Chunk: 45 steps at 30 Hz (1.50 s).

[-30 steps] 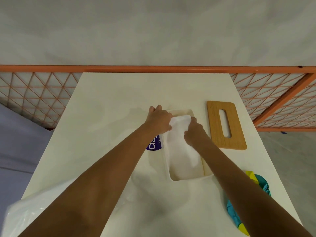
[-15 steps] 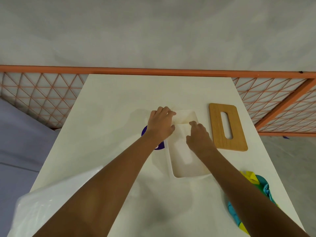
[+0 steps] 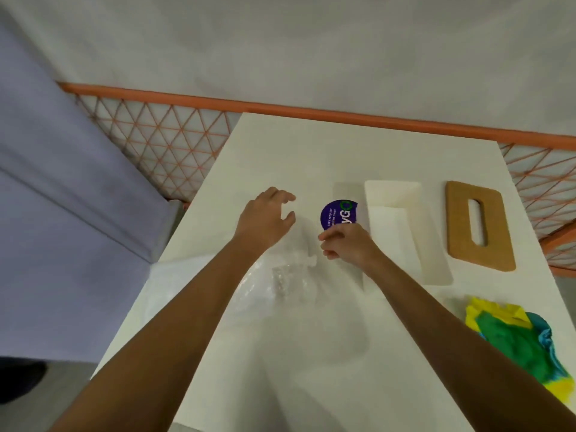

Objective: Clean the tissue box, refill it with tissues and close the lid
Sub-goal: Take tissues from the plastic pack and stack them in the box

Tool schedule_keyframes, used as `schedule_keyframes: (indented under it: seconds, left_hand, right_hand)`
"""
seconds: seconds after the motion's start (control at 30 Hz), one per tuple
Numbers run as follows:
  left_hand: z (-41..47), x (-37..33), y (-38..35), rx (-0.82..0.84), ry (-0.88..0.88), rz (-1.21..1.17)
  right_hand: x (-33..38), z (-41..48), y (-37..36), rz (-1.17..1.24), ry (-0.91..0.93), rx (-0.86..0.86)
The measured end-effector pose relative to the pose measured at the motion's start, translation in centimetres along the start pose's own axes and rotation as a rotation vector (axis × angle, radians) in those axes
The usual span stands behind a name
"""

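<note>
I see my left hand [image 3: 265, 221] held over the white surface [image 3: 280, 151] toward its left edge, its fingers [image 3: 285, 198] spread apart and curled a little, gripping nothing that I can make out. My right hand [image 3: 346, 246] sits just to the right of it, fingers bunched together on the near edge of a clear plastic tissue wrapper [image 3: 290, 272]; whether they truly pinch the film I cannot tell. The wrapper lies crumpled under both wrists, and its round purple label [image 3: 338, 215] shows just beyond my right hand.

The tissue box [image 3: 402, 229] stands open right of the label, about mid-surface, long side running away from me. Inside it I see a flat white stack of tissues [image 3: 389, 226]. The wooden lid [image 3: 478, 229], with its long slot, lies flat on the surface beside the box toward the right edge, apart from it. A yellow, green and blue cloth [image 3: 517, 338] is bunched up at the near right corner. An orange lattice fence [image 3: 162, 145] runs behind the far edge of the surface, and a pale purple sheet [image 3: 62, 213] hangs to the left.
</note>
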<state>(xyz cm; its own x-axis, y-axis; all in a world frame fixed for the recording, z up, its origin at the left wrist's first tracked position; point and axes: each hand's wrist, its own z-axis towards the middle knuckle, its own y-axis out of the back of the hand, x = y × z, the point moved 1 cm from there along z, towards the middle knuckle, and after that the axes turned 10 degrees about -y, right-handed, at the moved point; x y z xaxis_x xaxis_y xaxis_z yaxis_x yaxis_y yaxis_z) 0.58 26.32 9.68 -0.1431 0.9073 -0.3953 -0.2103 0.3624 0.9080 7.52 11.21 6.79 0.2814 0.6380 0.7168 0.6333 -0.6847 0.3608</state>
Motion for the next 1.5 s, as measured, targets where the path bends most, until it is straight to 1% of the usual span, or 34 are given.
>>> schedule_keyframes:
  seconds: [0.1,0.2,0.3,0.33,0.37,0.43,0.5,0.57,0.63,0.73,0.77,0.83,0.9,1.03,1.13,1.27,1.33,1.43,1.5]
  left_hand:
    - [-3.0,2.4,0.6,0.003,0.052,-0.018]
    - [-5.9,4.7,0.9,0.028,0.098,-0.026]
    - [-8.3,6.4,1.0,0.125,0.145,-0.060]
    - [-8.9,6.7,1.0,0.173,0.150,-0.056]
    - [-9.6,7.1,0.9,0.225,0.156,-0.038]
    - [-10.8,7.8,0.5,0.311,0.148,0.014]
    - [-11.8,8.7,-0.2,0.361,0.116,0.063]
    - [-12.3,9.4,-1.0,0.382,0.084,0.106]
    - [-12.6,9.7,-1.6,0.366,0.053,0.135]
    - [-12.7,9.9,-2.2,0.308,0.027,0.133]
    - [-12.7,10.0,-2.2,0.295,0.025,0.127]
    - [-12.7,10.0,-2.3,0.285,0.025,0.127]
    - [-12.7,9.9,-2.2,0.283,0.023,0.131]
    - [-12.7,9.7,-2.2,0.262,0.016,0.121]
    - [-12.7,9.7,-2.2,0.244,0.021,0.094]
    - [-12.7,9.9,-1.7,0.238,0.036,0.070]
    - [-12.7,9.9,-1.5,0.226,0.043,0.042]
    - [-12.8,10.0,-1.5,0.249,0.064,0.031]
    - [-12.9,10.1,-1.6,0.264,0.065,0.048]
  right_hand:
    - [-1.3,0.5,-2.4,0.153,-0.089,0.125]
    - [-2.2,0.6,-4.2,0.354,-0.194,0.199]
    - [-2.9,1.0,-5.4,0.544,-0.304,0.202]
    - [-3.1,1.1,-5.6,0.610,-0.322,0.227]
    - [-3.2,1.2,-6.0,0.626,-0.315,0.269]
    - [-2.9,0.9,-6.5,0.547,-0.259,0.335]
    - [-2.3,0.3,-7.3,0.397,-0.202,0.344]
    - [-1.7,-0.1,-8.2,0.291,-0.153,0.317]
    - [-1.4,-0.1,-8.8,0.177,-0.086,0.239]
    - [-1.4,-0.2,-9.2,-0.096,0.139,0.084]
    - [-1.4,-0.4,-9.3,-0.152,0.206,0.047]
    - [-1.3,-0.8,-9.4,-0.214,0.269,0.012]
    - [-1.3,-0.8,-9.8,-0.210,0.250,-0.006]
    - [-1.3,-0.4,-10.5,-0.133,0.112,0.010]
    - [-1.0,-0.3,-10.6,-0.115,0.107,0.029]
    - [-0.7,-0.2,-9.4,0.045,0.051,0.108]
    - [-0.9,0.2,-8.6,0.089,0.093,0.099]
    - [-1.4,0.5,-7.9,0.222,0.020,0.081]
    - [-1.9,0.7,-8.1,0.150,-0.016,0.048]
